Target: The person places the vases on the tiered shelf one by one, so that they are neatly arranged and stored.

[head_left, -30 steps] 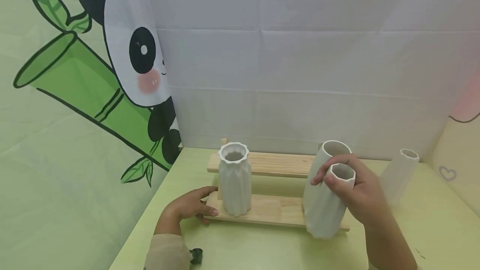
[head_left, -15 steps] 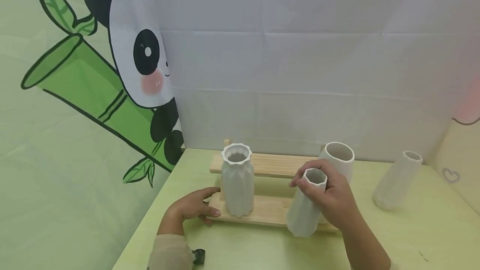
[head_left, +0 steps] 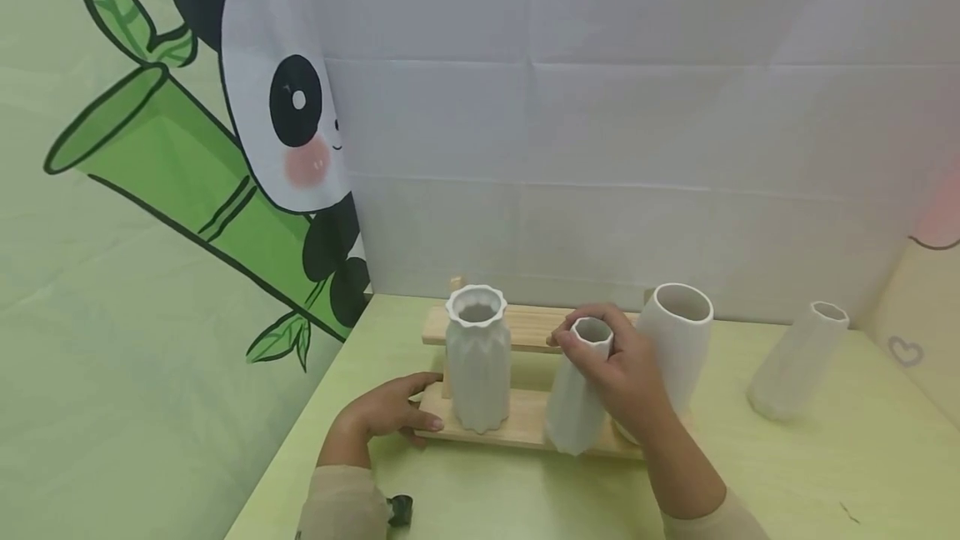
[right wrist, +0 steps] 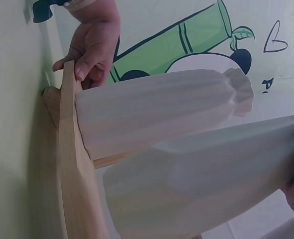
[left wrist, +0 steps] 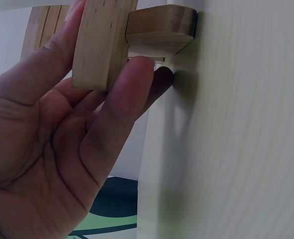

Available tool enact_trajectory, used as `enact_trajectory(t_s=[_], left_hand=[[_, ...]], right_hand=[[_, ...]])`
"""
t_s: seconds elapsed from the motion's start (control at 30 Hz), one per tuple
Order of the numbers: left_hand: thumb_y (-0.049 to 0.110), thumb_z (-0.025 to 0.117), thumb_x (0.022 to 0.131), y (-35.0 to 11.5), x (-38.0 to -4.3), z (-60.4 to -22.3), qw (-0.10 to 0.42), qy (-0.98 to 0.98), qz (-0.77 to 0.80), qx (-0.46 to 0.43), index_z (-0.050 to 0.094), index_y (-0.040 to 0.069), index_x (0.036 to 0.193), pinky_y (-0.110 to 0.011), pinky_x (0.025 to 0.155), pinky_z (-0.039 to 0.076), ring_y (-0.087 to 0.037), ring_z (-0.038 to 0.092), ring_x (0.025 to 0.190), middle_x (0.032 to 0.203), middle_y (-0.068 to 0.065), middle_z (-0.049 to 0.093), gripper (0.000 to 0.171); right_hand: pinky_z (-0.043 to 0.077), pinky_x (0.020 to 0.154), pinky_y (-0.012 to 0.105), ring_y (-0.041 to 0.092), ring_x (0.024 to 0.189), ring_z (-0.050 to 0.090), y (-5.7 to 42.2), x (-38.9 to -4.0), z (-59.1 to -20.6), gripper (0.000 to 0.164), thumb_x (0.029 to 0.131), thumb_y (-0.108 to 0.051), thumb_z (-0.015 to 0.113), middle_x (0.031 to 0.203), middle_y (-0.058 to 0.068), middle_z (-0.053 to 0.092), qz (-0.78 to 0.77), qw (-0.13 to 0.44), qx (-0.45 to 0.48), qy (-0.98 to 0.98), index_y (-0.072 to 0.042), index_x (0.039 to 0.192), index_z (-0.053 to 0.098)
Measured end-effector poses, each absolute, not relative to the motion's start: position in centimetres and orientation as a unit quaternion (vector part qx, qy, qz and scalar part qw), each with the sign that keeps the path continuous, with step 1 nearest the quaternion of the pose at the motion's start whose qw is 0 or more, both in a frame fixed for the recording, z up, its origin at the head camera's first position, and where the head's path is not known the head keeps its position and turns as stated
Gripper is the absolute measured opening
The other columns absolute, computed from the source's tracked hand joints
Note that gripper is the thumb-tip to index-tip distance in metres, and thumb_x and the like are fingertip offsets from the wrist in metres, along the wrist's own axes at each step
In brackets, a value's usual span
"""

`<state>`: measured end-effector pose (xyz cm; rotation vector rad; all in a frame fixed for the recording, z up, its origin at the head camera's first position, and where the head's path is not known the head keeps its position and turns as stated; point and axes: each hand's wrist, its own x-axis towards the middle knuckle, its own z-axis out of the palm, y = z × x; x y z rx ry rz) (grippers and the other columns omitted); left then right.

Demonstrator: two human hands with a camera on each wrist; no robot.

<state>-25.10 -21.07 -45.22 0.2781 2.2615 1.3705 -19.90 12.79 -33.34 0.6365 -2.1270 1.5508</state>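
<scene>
A two-tier wooden shelf [head_left: 527,419] stands on the table. My left hand [head_left: 386,407] grips the left end of its lower board, which the left wrist view shows between thumb and fingers. My right hand [head_left: 630,377] holds a slim white faceted vase [head_left: 576,415] by its neck, slightly tilted, with its base close over the lower board. In the right wrist view the base of this vase [right wrist: 186,184] shows near the board. On the left of that board stands a white ribbed vase [head_left: 480,382] with a scalloped rim. A wider white vase [head_left: 682,348] stands to the right, partly behind my right forearm.
Another slim white vase [head_left: 795,369] stands apart on the table at the right. The upper board [head_left: 532,323] of the shelf runs behind the vases. A grey-white cloth wall [head_left: 600,123] closes the back, and a panda print [head_left: 277,90] hangs at left.
My right hand has carried the slim vase leftward along the lower board, from in front of the wide vase to nearer the ribbed one. My left hand keeps its grip on the shelf.
</scene>
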Motion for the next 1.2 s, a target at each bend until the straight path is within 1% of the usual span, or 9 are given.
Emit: enact_trajectory(t_s=[0.17,0.27,0.33,0.5,0.6,0.83,0.97,1.07,1.2], left_hand=[[0.024,0.085,0.075,-21.0,-25.1,-45.1,0.238,0.83,0.495,0.1,0.038,0.012,0.15,-0.047,0.086,0.056,-0.027,0.072,0.088,0.136,-0.021,0.055,0.089],[0.023,0.085,0.075,-20.9,-25.1,-45.1,0.24,0.826,0.5,0.1,0.037,0.012,0.15,-0.046,0.085,0.057,-0.027,0.072,0.089,0.137,-0.022,0.054,0.089],[0.024,0.085,0.075,-20.9,-25.1,-45.0,0.238,0.83,0.493,0.101,0.038,0.012,0.15,-0.048,0.088,0.055,-0.027,0.072,0.088,0.136,-0.021,0.055,0.089],[0.026,0.085,0.075,-20.9,-25.1,-44.8,0.235,0.838,0.482,0.098,0.038,0.013,0.15,-0.051,0.093,0.052,-0.026,0.072,0.086,0.135,-0.02,0.056,0.089],[0.025,0.085,0.075,-20.9,-25.1,-44.8,0.236,0.837,0.484,0.097,0.038,0.013,0.15,-0.051,0.092,0.052,-0.026,0.072,0.086,0.135,-0.021,0.056,0.089],[0.027,0.085,0.074,-21.0,-25.1,-44.8,0.233,0.842,0.478,0.093,0.038,0.014,0.15,-0.056,0.097,0.048,-0.026,0.073,0.084,0.135,-0.021,0.057,0.09],[0.027,0.085,0.075,-21.0,-25.1,-44.8,0.233,0.84,0.481,0.094,0.038,0.014,0.15,-0.054,0.096,0.049,-0.026,0.072,0.085,0.135,-0.02,0.056,0.09],[0.026,0.085,0.075,-21.0,-25.0,-44.7,0.234,0.838,0.484,0.096,0.038,0.013,0.15,-0.052,0.095,0.051,-0.026,0.072,0.087,0.136,-0.021,0.055,0.089],[0.025,0.085,0.075,-21.1,-24.9,-44.8,0.236,0.832,0.492,0.098,0.037,0.011,0.15,-0.049,0.091,0.054,-0.026,0.072,0.09,0.138,-0.022,0.053,0.09]], right_hand=[[0.052,0.064,0.026,0.009,0.081,0.068,12.2,-20.6,-33.3,0.014,0.091,-0.029,0.072,0.087,-0.009,0.075,0.545,0.214,0.191,-0.788,-0.025,0.098,0.061],[0.051,0.063,0.026,0.008,0.077,0.066,12.0,-20.9,-33.1,0.013,0.091,-0.03,0.072,0.086,-0.009,0.075,0.548,0.214,0.174,-0.789,-0.024,0.098,0.062],[0.051,0.063,0.026,0.008,0.076,0.066,11.9,-21.1,-32.9,0.014,0.091,-0.03,0.071,0.086,-0.007,0.075,0.555,0.214,0.172,-0.785,-0.022,0.098,0.062],[0.052,0.067,0.025,0.008,0.082,0.069,11.7,-21.7,-32.5,0.016,0.092,-0.031,0.07,0.088,-0.005,0.076,0.567,0.213,0.176,-0.776,-0.02,0.101,0.062],[0.052,0.069,0.025,0.01,0.085,0.07,11.6,-21.9,-32.2,0.017,0.093,-0.031,0.068,0.089,-0.004,0.076,0.575,0.207,0.181,-0.771,-0.019,0.103,0.061],[0.051,0.067,0.026,0.011,0.08,0.067,11.2,-22.6,-31.2,0.018,0.092,-0.033,0.07,0.088,-0.002,0.076,0.581,0.208,0.163,-0.77,-0.021,0.103,0.062],[0.052,0.069,0.027,0.012,0.082,0.068,10.8,-22.9,-30.7,0.02,0.091,-0.033,0.07,0.087,0.002,0.076,0.587,0.207,0.163,-0.765,-0.02,0.104,0.062],[0.053,0.07,0.027,0.015,0.086,0.072,10.5,-23.2,-30.3,0.022,0.091,-0.032,0.07,0.088,0.005,0.076,0.596,0.202,0.172,-0.757,-0.017,0.106,0.061],[0.054,0.069,0.028,0.016,0.088,0.072,10.2,-23.6,-29.9,0.025,0.092,-0.033,0.07,0.087,0.004,0.076,0.592,0.211,0.175,-0.758,-0.015,0.107,0.061]])
